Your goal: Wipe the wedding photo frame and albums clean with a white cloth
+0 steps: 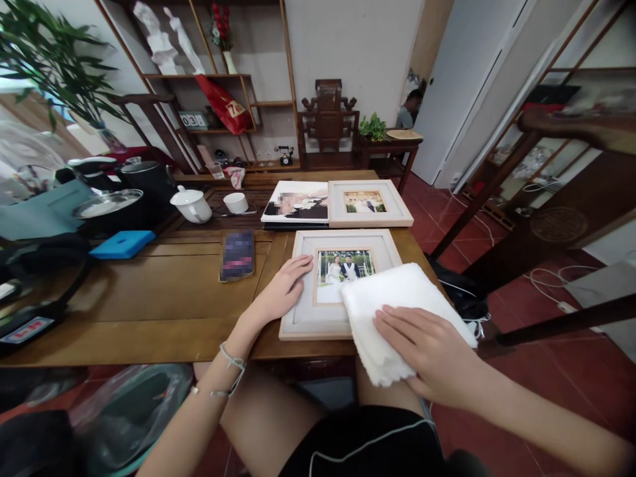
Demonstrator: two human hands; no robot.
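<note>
A picture frame (303, 318) with a pale mat and a wedding photo lies face up near the table's front edge. My left hand (285, 288) rests on its left side, fingers stretched out along the rim. A folded white cloth (397, 291) covers the frame's lower right corner and hangs past the table edge. My right hand (422, 344) grips this cloth, fingers flat on top and the thumb low at its near edge. The cloth hides part of the photo and rim.
Behind the frame lie a second framed photo (397, 205) and a photo panel (298, 204). A dark patterned booklet-like item (237, 255), a blue box (123, 244), a lidded white cup (191, 204) and a small white cup (235, 203) stand leftward. A lined bin (134, 411) is below.
</note>
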